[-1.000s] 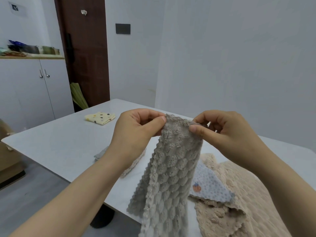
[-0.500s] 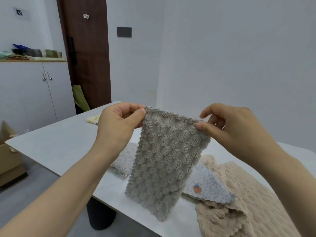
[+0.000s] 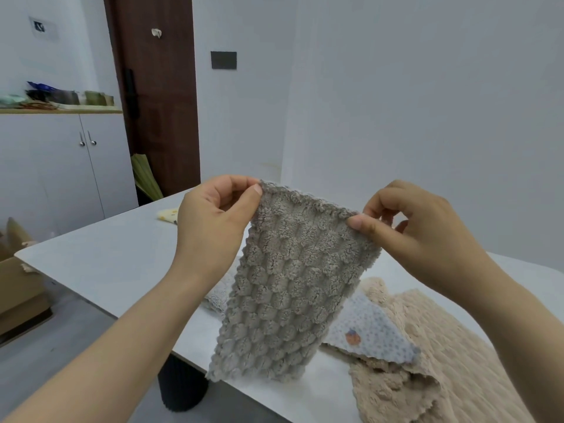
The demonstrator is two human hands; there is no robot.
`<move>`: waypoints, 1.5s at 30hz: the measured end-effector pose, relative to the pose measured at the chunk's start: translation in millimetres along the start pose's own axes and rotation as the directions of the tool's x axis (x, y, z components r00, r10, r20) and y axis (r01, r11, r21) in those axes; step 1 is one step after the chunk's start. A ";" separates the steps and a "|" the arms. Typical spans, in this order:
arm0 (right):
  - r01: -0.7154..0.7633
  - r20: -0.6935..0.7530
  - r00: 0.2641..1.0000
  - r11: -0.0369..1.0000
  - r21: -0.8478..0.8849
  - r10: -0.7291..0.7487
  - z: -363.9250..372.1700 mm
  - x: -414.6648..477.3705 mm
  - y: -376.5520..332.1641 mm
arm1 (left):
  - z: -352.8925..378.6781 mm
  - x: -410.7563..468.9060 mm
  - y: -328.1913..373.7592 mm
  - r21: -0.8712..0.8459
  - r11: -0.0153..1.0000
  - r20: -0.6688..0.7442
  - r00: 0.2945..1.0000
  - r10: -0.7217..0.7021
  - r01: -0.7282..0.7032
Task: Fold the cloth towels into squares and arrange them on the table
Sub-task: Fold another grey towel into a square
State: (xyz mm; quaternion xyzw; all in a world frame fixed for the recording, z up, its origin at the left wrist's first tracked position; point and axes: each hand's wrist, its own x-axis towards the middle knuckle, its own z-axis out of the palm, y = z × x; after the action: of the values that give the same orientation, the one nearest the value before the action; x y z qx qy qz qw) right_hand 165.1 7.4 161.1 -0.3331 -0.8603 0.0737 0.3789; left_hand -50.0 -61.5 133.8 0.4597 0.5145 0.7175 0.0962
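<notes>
In the head view, a grey towel (image 3: pixel 290 288) is held up in the air above the near edge of the worktop (image 3: pixel 100 257), pinched at its two top corners so that it hangs flat and its full shape can be judged. The left hand (image 3: pixel 213 221) is closed in a thumb-and-forefinger pinch on the upper left corner, the remaining fingers curled in; the right hand (image 3: pixel 418 233) is closed in a like pinch on the upper right corner, which is carried a little lower, so the top edge slopes down to the right. The towel looks narrower than it is long and seems already doubled, though the layers cannot be told apart; it is judged to be spread taut so that the edges line up before a further fold or before it is laid down. Its lower hem hangs in front of the worktop's edge, whether touching cannot be told. To the right, a beige towel (image 3: pixel 457 361) lies crumpled on the worktop with a dotted cloth (image 3: pixel 372 334) resting on it, both apparently waiting their turn. Behind the left forearm a pale towel (image 3: pixel 218 296) is partly hidden. Far back, a yellow cloth (image 3: pixel 168 214) lies flat and well apart, probably one already folded and set out.
</notes>
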 end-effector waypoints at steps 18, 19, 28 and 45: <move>0.041 0.066 0.996 0.965 0.259 -0.060 7.8 5.8 -21.7 | 14.9 -20.6 9.0 -0.042 0.997 0.229 0.971 0.074 -0.066; 0.037 0.072 0.996 0.963 0.266 -0.058 6.3 5.6 -21.4 | 13.5 -22.2 5.9 -0.060 0.998 0.269 0.963 0.032 -0.017; 0.010 0.147 0.988 0.976 0.218 -0.044 -0.2 7.0 -24.8 | 18.9 -36.3 -9.9 -0.110 0.990 0.323 0.945 -0.051 0.091; -0.005 -0.062 0.998 0.981 0.193 0.017 1.1 8.1 -9.5 | 15.3 -54.5 -29.8 0.042 0.998 0.420 0.905 -0.068 0.056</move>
State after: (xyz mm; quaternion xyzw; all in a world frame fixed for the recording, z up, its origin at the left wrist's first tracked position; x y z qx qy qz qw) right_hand 155.4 5.4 168.8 -0.3018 -0.8348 0.1484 0.4359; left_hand -17.9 -71.4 79.3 0.5883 0.5063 0.5905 0.2211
